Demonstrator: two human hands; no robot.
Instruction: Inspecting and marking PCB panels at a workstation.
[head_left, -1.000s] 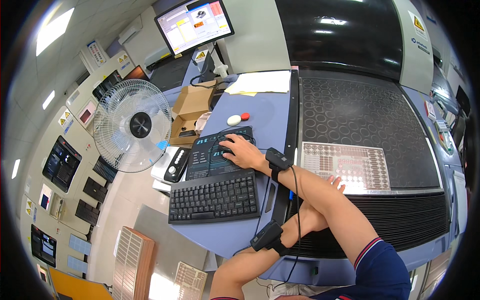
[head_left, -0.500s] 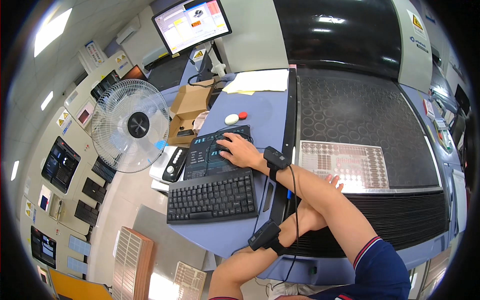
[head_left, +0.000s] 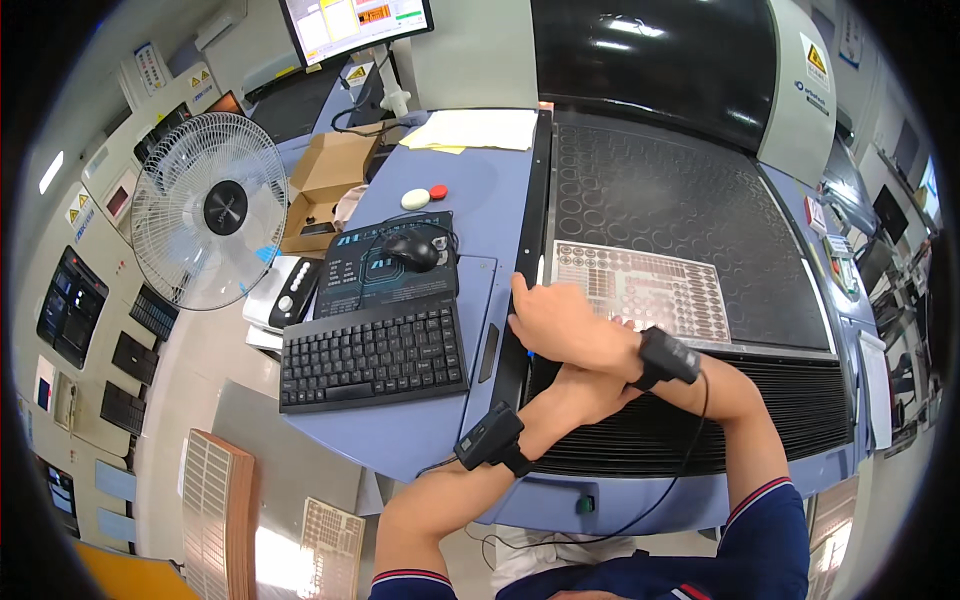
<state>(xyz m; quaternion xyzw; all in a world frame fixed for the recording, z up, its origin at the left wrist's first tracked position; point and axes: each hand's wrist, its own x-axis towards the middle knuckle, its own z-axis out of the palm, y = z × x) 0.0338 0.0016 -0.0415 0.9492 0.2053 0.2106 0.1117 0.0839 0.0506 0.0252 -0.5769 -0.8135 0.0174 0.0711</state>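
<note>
Fingers (head_left: 521,292) of the right hand (head_left: 560,320) curl loosely, partly open, apparently empty; the left hand (head_left: 592,392) crosses beneath, its grip too hidden to tell; the patterned panel (head_left: 660,290) lies just beyond, seemingly kept flat by the black bed (head_left: 660,185).

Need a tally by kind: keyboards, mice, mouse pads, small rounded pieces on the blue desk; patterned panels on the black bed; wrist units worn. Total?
Black keyboard: 1
Black mouse: 1
Mouse pad: 1
Small rounded pieces: 2 (white oval piece, red round piece)
Patterned panel: 1
Wrist units: 2 (left-wrist unit, right-wrist unit)
Total: 8
</note>
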